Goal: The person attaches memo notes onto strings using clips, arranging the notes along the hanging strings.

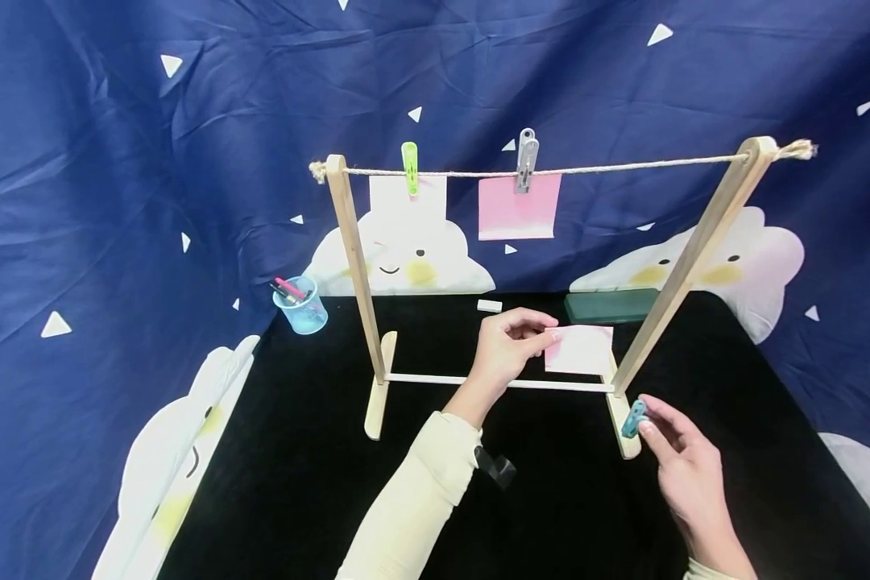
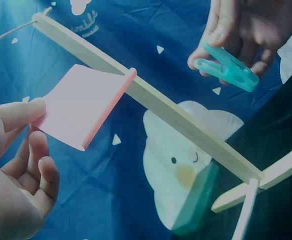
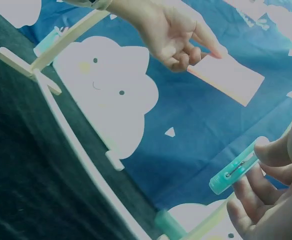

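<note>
My left hand (image 1: 506, 345) pinches the left edge of a pink paper note (image 1: 582, 350) between thumb and fingers. In the left wrist view the pink note (image 2: 86, 105) has a curled far edge. My right hand (image 1: 685, 459) holds a teal clothespin (image 1: 634, 419) between thumb and fingers, beside the rack's right foot. Both clothespin (image 3: 234, 167) and note (image 3: 231, 77) appear in the right wrist view, apart from each other. Above, a rope (image 1: 623, 167) spans the wooden rack (image 1: 355, 266). A green clothespin (image 1: 410, 167) holds a white note (image 1: 387, 197) there, and a grey clothespin (image 1: 526, 161) a pink one (image 1: 496, 211).
A blue pen cup (image 1: 307, 316) stands at the back left of the black table (image 1: 283, 483). Toward the back lie a small white block (image 1: 489, 306) and a dark green box (image 1: 609, 306). The rack's low white crossbar (image 1: 428, 379) runs between its feet.
</note>
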Demonstrator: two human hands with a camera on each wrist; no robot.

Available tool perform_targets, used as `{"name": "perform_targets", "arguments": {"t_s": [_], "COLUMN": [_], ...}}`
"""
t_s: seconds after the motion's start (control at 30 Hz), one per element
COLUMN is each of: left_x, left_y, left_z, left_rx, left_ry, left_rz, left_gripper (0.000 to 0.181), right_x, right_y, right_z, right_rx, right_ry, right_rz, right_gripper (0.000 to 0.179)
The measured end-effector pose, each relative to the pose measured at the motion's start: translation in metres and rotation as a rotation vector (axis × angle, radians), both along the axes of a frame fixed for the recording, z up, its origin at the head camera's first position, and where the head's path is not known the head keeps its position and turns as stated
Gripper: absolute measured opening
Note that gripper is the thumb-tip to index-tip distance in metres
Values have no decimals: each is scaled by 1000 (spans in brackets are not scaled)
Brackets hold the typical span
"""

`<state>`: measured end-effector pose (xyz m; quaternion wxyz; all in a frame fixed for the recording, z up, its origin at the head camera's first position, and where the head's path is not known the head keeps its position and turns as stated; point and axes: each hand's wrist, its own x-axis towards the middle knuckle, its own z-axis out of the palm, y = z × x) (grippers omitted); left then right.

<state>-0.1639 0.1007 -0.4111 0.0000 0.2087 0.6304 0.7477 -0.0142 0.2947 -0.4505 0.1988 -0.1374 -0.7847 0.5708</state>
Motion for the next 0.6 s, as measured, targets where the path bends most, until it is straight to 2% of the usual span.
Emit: {"name": "perform_targets", "arguments": {"t_s": [0.2, 0.33, 0.43, 0.6], "left_x": [-6, -10, -12, -17], "left_y": [8, 13, 16, 20], "left_z": [18, 25, 30, 40], "left_rx": [-7, 1, 34, 60], "left_ry": [40, 47, 49, 55], "left_rz": [-22, -30, -44, -60], "left_gripper": [14, 14, 14, 15], "right_x": [-4, -6, -9, -17], "right_y": [6, 10, 12, 14], "right_z": [23, 39, 52, 77], "right_rx": [-10, -17, -48, -179], "right_ry": [63, 98, 138, 246], "right_rz": [0, -5, -2, 22], "right_gripper": [32, 32, 32, 31]}}
